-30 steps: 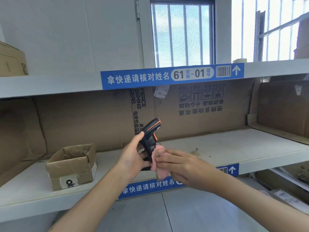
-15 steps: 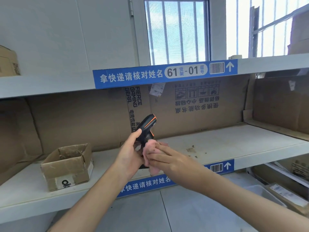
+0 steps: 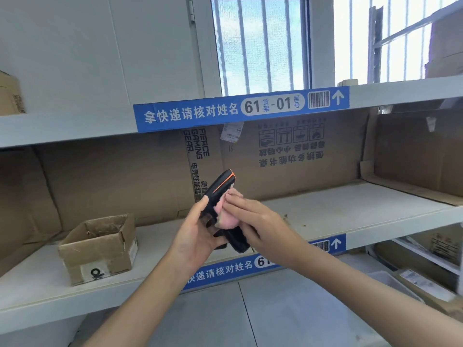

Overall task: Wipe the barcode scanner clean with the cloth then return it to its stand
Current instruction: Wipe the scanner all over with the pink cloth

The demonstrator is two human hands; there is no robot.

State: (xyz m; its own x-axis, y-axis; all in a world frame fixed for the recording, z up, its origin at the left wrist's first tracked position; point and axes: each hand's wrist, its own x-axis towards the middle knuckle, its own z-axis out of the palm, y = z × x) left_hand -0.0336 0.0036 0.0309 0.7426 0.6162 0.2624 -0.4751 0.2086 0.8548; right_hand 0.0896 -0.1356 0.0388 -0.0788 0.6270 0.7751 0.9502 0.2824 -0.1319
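Two hands at work in front of the middle shelf (image 3: 350, 209), seen from the head camera. Left hand (image 3: 193, 236) wrapped around the lower body of the barcode scanner (image 3: 218, 189), thumb lying up along its left side; scanner held in the air just above the shelf's front edge, tilted with its orange-trimmed head up and to the right. Right hand (image 3: 260, 226) pressing a pink cloth (image 3: 226, 216) against the scanner's right side, fingers curled over the cloth and pinching it to the black casing. Left of the hands, on the same shelf, a small open cardboard box (image 3: 100, 249), well apart from the scanner. Behind, flattened brown cardboard (image 3: 288, 159) lining the shelf's back. Above, a blue shelf label (image 3: 240, 108) reading 61-01, and higher still a barred window (image 3: 260, 43).
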